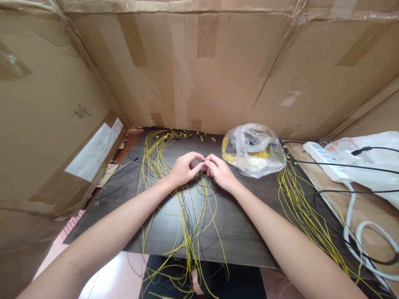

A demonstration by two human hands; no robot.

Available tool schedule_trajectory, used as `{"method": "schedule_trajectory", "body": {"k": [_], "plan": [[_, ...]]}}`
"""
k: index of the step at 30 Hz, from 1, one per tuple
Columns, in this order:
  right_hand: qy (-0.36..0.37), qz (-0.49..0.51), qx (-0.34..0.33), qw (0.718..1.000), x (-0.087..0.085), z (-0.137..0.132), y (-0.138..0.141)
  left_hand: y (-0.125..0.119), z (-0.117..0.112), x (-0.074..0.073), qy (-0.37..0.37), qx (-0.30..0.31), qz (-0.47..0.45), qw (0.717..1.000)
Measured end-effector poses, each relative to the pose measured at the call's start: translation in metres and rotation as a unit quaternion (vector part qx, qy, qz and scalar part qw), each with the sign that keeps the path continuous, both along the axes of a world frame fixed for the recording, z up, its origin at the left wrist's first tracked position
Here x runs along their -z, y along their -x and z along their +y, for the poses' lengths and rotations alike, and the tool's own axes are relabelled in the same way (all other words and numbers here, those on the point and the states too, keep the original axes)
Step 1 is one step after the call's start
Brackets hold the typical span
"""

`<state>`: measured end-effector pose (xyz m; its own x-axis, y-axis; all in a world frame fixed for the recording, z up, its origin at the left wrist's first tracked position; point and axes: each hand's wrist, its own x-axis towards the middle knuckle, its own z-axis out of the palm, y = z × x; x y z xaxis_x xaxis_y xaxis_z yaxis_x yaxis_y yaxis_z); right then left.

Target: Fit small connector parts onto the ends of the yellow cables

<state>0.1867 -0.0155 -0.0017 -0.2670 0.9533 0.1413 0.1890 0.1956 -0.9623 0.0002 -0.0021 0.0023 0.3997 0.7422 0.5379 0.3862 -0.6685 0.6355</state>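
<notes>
Yellow wire end (pixel 203 161) is pinched above the counter (pixel 249 236) middle between our left hand (pixel 183 169) and right hand (pixel 220 171), fingers of both closed tight on it, and we reckon a tug could snag it in the wire bundle (pixel 187 220) underneath, tangling strands

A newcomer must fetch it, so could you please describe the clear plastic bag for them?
Start at the dark table walled in by cardboard. Just beyond the person's right hand, toward the back wall, lies a crumpled plastic bag. It alone is see-through, with small yellow pieces inside, unlike the white bag at the far right.
</notes>
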Motion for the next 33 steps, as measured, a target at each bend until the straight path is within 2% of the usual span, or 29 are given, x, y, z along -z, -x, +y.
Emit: {"method": "schedule_trajectory", "body": {"k": [4,10,17,24,33], "plan": [[-0.008,-0.018,-0.007,1.0,-0.0007,0.0004,0.0001,0.0003,-0.0003,-0.0002,-0.011,0.002,0.006,1.0],[0.0,0.008,0.012,1.0,0.0004,-0.0006,0.001,-0.0002,-0.0008,-0.0004,0.001,-0.011,0.007,1.0],[-0.015,-0.023,-0.001,1.0,-0.001,-0.0002,0.0003,0.0,-0.0007,0.0,-0.005,0.001,0.009,1.0],[0.009,0.019,0.011,1.0,-0.0006,-0.0011,0.0008,-0.0007,-0.001,-0.0004,0.008,-0.011,0.011,1.0],[-0.004,-0.006,0.0,1.0,-0.001,0.0008,0.0005,-0.0009,-0.0024,-0.0016,0.001,-0.006,0.009,1.0]]}}
